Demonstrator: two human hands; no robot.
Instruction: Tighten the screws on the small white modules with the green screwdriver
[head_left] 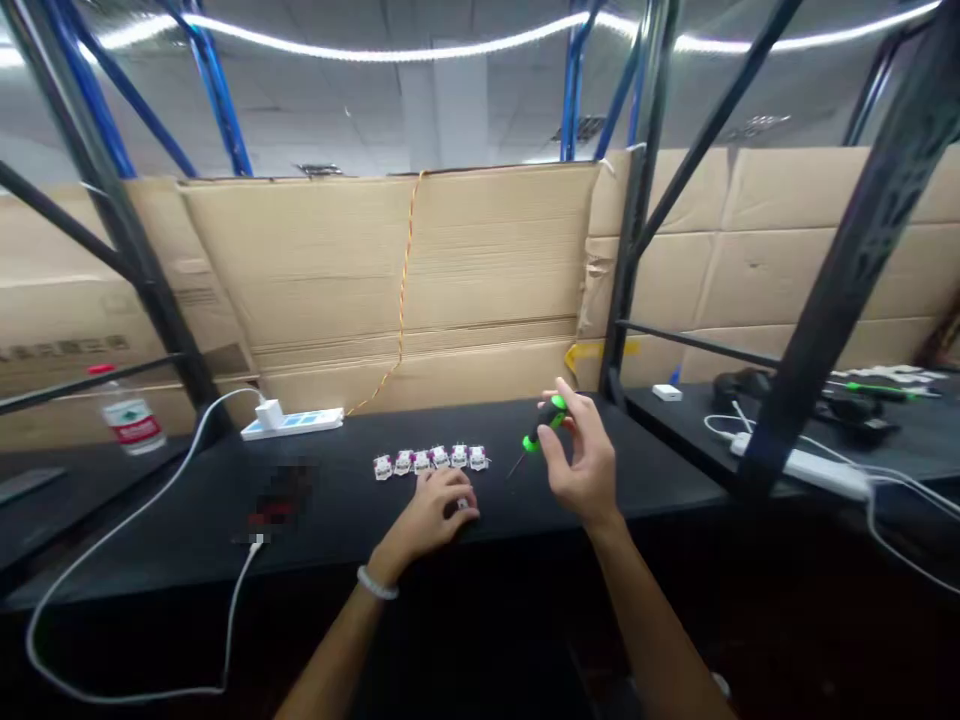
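Note:
My right hand (583,455) is raised above the table with its fingers closed round the handle of a small black-and-green screwdriver (534,437). The screwdriver's thin shaft slants down to the left. Low over the table, my left hand (442,503) has its fingertips pinched together on a small white part (462,503), mostly hidden by the fingers. Just beyond that hand stands a row of several small white-and-purple parts (403,462), close side by side; their exact kind is too small to tell.
A power strip (319,421) with a white plug lies at the back left of the black table (337,520). A white cable (112,545) loops over the front edge to a blurred dark object (281,500). A water bottle (133,415) stands far left. Metal posts (637,220) flank the table.

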